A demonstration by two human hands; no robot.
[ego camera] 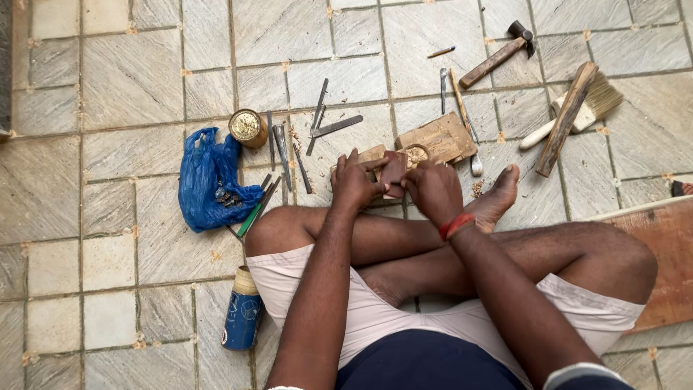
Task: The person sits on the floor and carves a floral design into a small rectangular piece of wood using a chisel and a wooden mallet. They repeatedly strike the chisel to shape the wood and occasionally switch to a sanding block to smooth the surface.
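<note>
The person sits cross-legged on the stone floor [130, 79], and both hands meet just past the shins over a small dark block [394, 172]. The left hand [354, 184] is curled around the block's left edge, fingers closed on it, thumb stretched toward the top; the right hand [433, 189], with a red thread at the wrist, is closed on the right side, though whether it also grips a small tool I cannot tell, since the knuckles hide the palm. The block rests against a pale carved panel [415, 153] whose round motif shows just between the hands, so some carving there looks already cut; how finished it is I cannot say, as most of it is covered. A second wooden piece [442, 137] lies touching it, farther out. Wood chips lie near the bare foot [498, 195], which fits work well under way rather than just started. The tools lie spread about: chisels [317, 119] fanned out to the left, a hammer [498, 54] far off, a brush [577, 112] and stick to the right, a brass tin [247, 128] beside a blue bag [206, 180], and a blue can [242, 314] by the left knee. None of these is in a hand now. To my eye the piece is mid-work, with the shaping or smoothing in the hands not yet done.
</note>
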